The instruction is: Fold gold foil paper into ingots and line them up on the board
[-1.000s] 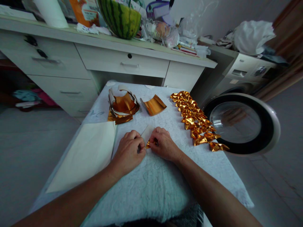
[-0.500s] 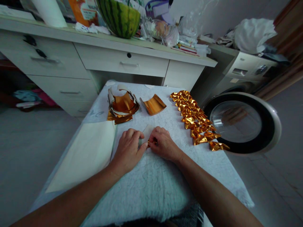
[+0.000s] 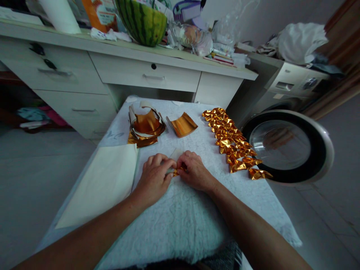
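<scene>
At the middle of the cloth-covered table [image 3: 180,225], my left hand [image 3: 156,174] and my right hand [image 3: 194,170] meet over a small piece of gold foil paper [image 3: 176,172]. The fingers of both hands pinch it and hide most of it. A pale sheet corner [image 3: 176,153] shows just beyond the fingertips. Behind my left hand lies a curled stack of gold paper [image 3: 146,123], and right of that a single curved gold sheet [image 3: 183,124]. Several folded gold pieces [image 3: 229,138] stand in rows on the right.
Large cream sheets [image 3: 101,183] cover the table's left side. A white counter [image 3: 146,75] with drawers runs behind, bearing a cut watermelon [image 3: 142,22] and plastic bags. The open round door [image 3: 287,146] of a washing machine [image 3: 292,82] is close to the table's right edge.
My left fingers have closed in toward my right hand, the index finger now reaching over the foil. My right hand has hardly moved.
</scene>
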Available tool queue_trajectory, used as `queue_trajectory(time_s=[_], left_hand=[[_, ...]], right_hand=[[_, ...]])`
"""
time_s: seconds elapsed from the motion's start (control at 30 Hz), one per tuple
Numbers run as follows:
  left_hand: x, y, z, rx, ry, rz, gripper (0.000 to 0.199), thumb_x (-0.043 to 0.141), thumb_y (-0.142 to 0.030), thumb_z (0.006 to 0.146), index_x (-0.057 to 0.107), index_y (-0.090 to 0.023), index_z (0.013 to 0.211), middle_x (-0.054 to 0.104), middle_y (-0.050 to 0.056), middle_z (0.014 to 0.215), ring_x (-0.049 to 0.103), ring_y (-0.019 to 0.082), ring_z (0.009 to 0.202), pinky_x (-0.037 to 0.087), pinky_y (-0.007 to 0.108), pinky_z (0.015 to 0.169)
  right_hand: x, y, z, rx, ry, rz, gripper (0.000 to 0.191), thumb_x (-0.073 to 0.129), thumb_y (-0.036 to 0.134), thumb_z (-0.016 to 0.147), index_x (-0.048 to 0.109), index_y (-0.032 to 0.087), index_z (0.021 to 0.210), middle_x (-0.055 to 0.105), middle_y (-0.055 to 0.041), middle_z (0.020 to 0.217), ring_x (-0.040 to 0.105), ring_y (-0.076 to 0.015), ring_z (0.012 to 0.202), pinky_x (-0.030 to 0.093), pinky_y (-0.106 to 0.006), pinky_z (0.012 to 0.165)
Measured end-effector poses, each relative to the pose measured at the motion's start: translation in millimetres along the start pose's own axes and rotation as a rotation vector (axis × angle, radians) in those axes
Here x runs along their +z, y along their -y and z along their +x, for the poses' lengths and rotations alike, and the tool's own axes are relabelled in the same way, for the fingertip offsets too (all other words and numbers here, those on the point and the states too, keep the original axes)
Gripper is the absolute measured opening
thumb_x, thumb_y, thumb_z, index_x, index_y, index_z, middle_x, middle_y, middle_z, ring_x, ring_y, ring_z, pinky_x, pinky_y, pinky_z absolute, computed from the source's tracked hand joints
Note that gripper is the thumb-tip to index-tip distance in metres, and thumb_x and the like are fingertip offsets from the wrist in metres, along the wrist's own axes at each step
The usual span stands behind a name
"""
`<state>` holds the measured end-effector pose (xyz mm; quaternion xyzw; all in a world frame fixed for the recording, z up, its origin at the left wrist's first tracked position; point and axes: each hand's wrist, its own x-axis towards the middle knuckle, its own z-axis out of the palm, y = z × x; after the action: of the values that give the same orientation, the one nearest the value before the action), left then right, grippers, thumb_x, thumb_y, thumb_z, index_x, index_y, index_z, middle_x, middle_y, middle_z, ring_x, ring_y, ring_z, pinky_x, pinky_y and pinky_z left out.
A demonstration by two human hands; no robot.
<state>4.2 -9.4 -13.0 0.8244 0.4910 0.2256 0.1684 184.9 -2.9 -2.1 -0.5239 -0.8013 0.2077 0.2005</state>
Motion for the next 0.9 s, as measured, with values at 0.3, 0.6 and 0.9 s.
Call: queue_trajectory(time_s=[0.3,0.6,0.9], left_hand=[[-0.6,1.3,1.7,0.009,0.033,-0.016,0.021,0.057,-0.017,0.084,0.064,-0.025,0.101,0.056,0.004,0.104,0.048,0.026,0.102,0.040,0.043,0.088],[-1.4,-1.2,1.2,-0.004,0.047,-0.007,0.018,0.056,-0.017,0.085,0.064,-0.025,0.100,0.056,0.004,0.103,0.048,0.026,0.102,0.041,0.043,0.088],[-1.3,-0.3,1.0,0.008,0.043,0.005,0.017,0.055,-0.019,0.086,0.063,-0.025,0.100,0.056,0.004,0.103,0.047,0.025,0.101,0.041,0.043,0.088]], right_hand=[[-3.7,1.1,-0.6,-0.012,0.010,0.003,0.011,0.065,0.015,0.080,0.059,0.018,0.088,0.056,-0.0032,0.090,0.049,-0.0192,0.089,0.034,-0.032,0.080],[-10.5,-3.5,-3.1,-0.077,0.058,0.074,0.009,0.067,0.016,0.081,0.060,0.018,0.085,0.054,-0.0038,0.094,0.049,-0.0187,0.092,0.037,-0.033,0.084],[-5.4,-2.8,-2.4,-0.039,0.025,0.077,0.008,0.063,0.012,0.083,0.059,0.017,0.077,0.056,-0.0031,0.092,0.049,-0.0174,0.091,0.036,-0.032,0.084]])
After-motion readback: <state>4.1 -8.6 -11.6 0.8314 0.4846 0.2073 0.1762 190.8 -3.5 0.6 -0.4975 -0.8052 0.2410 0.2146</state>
